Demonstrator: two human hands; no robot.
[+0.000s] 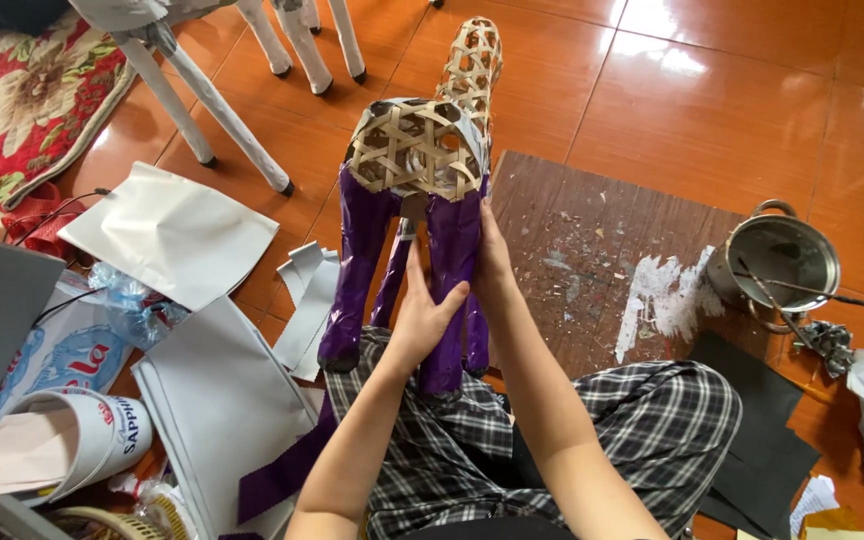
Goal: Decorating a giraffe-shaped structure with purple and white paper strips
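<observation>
Item: woven bamboo animal frame (422, 150), standing on the person's plaid lap, its four legs wrapped in purple paper (364, 260), its basketwork body and long neck left bare and rising away from the person.

Left hand (420, 315): lying flat against the near purple leg, fingers spread and pressing the paper; this grip is closing on nothing.

Right hand (492, 262): pressing the outer side of the same leg, fingers straight and together, touching the paper.

Right of the frame: a worn wooden board (592, 250) is lying on the orange tile floor (712, 110), bare room showing between the frame and the steel pot (777, 262) at the board's far edge.

Left of the frame: grey paper sheets (167, 235) and cut strips (307, 300) are crowding close, their edges overlapping.

Beyond the frame: white stool legs (222, 110) are standing near, open floor lying between them.
</observation>
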